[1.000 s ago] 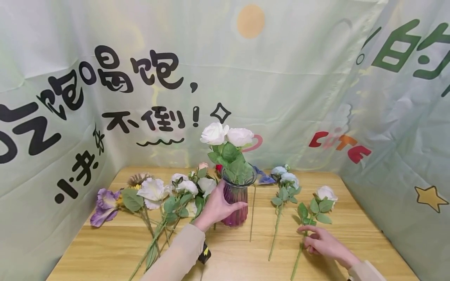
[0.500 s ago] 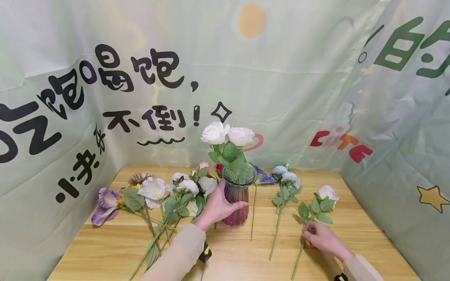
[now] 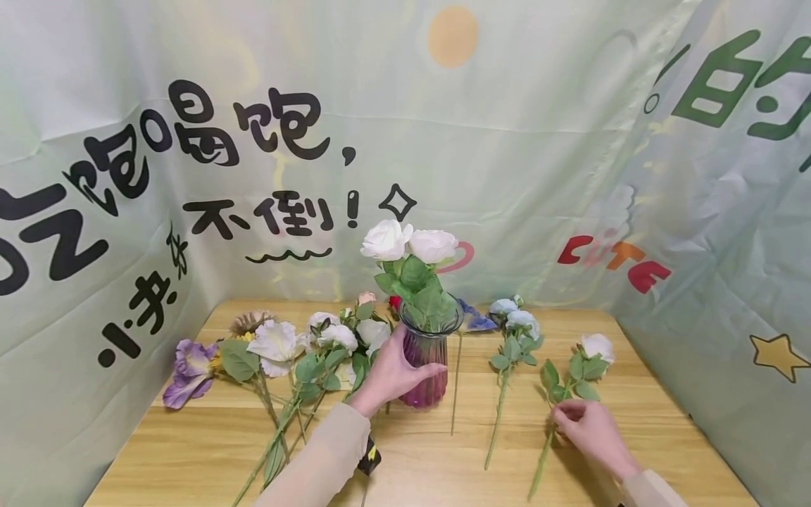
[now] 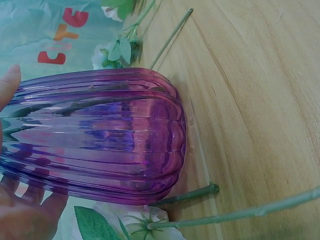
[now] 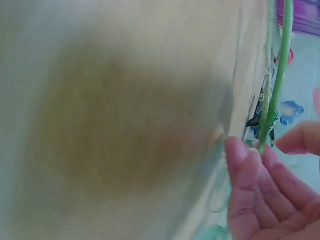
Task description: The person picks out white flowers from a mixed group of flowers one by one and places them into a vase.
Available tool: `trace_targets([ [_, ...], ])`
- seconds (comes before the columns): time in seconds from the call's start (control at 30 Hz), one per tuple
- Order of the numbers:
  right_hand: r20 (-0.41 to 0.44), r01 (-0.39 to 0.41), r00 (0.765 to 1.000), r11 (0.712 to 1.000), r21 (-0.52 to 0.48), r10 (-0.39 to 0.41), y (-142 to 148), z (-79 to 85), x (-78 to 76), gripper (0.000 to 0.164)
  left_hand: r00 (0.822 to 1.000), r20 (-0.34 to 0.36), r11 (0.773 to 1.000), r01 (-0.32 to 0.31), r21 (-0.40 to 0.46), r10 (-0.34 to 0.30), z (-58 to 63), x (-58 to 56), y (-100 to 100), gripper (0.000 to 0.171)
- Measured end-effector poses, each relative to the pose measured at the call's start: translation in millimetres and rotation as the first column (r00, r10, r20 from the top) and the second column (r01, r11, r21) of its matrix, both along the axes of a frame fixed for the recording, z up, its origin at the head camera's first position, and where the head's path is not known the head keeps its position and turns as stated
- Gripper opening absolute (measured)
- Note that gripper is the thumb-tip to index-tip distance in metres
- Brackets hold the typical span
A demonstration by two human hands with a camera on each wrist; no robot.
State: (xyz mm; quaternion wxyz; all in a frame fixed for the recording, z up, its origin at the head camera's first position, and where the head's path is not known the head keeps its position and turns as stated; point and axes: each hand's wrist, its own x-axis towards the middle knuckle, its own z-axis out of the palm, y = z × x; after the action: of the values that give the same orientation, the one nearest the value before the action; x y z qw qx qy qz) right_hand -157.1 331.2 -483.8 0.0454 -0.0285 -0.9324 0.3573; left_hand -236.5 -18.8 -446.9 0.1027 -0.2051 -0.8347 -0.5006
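My left hand (image 3: 388, 380) grips the ribbed glass vase (image 3: 426, 366), thumb across its front. The vase shades from blue-grey at the rim to purple-pink at the base and stands upright. Two white roses (image 3: 433, 245) with green leaves rise from its mouth. At the right, my right hand (image 3: 592, 429) pinches the stem of a single white rose (image 3: 598, 347) just below its leaves. In the right wrist view, the green stem (image 5: 282, 65) runs up from between thumb and fingers. The left wrist view shows the vase's lower body (image 4: 125, 135) with fingers curled around it.
Blue flowers (image 3: 522, 324) lie between the vase and my right hand. Left of the vase spread white flowers (image 3: 337, 338), a purple iris (image 3: 190, 373) and crossing stems. A blue flower (image 3: 478, 321) lies behind the vase. Printed fabric (image 3: 538, 176) encloses the wooden table (image 3: 431, 472).
My right hand's fingers have closed from a looser hold into a pinch on the rose stem. The rose has shifted slightly right. The left hand and vase stay put.
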Motion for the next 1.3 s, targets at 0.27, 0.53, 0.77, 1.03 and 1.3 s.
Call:
trace_targets([
  [0.27,0.071,0.145,0.989,0.908,-0.393,-0.127,4.7,-0.2,5.1,0.043,1.000,0.000,1.000,0.004,0.011,-0.004,-1.3,-1.0,0.4,0.089],
  [0.53,0.230,0.224,0.970,0.626,-0.747,-0.073,8.0,0.1,6.7,0.023,1.000,-0.008,1.000,0.012,0.009,-0.011,-0.5,-1.0,-0.3,0.089],
  [0.77,0.323,0.315,0.944,0.501,-0.806,-0.072,6.1,2.9,4.0,0.026,1.000,-0.012,1.000,0.007,0.008,-0.007,-0.5,-0.4,-0.4,0.090],
  [1.03,0.373,0.373,0.925,0.395,-0.840,-0.080,6.5,4.1,0.7,0.020,1.000,0.002,1.000,0.012,0.001,-0.012,-1.3,-0.6,-0.7,0.089],
  [1.3,0.340,0.340,0.938,0.391,-0.855,-0.072,6.9,4.4,-1.9,0.018,1.000,0.004,1.000,0.006,-0.009,-0.006,-1.6,-0.8,-0.6,0.091],
])
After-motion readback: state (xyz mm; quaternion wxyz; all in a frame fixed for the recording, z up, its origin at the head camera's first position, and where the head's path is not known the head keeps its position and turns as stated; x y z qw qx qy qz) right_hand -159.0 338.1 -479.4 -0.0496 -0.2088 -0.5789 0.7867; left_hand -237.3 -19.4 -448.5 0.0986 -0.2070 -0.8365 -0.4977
